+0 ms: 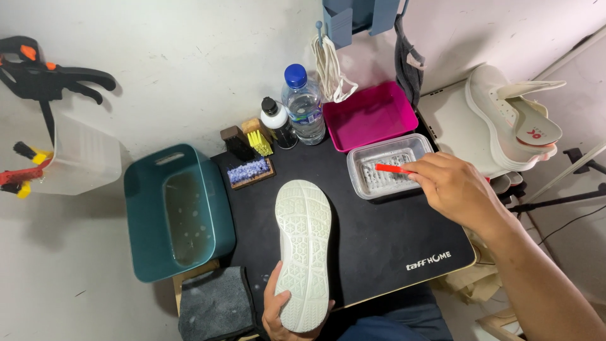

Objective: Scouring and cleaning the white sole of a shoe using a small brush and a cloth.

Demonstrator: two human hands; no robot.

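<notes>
The left hand (278, 309) holds a white shoe (304, 249) sole-up on the black mat (385, 243). The right hand (451, 186) dips a red-handled brush (392, 168) into a clear tray (388, 165).

White wall (189, 63) (scuffed), pale floor (57, 265), small black-topped table (379, 246).

Matt black mat (379, 246) under the fingers; the shoe sole (304, 252) looks like textured white rubber, the tub (390, 165) beside them clear glossy plastic.
</notes>
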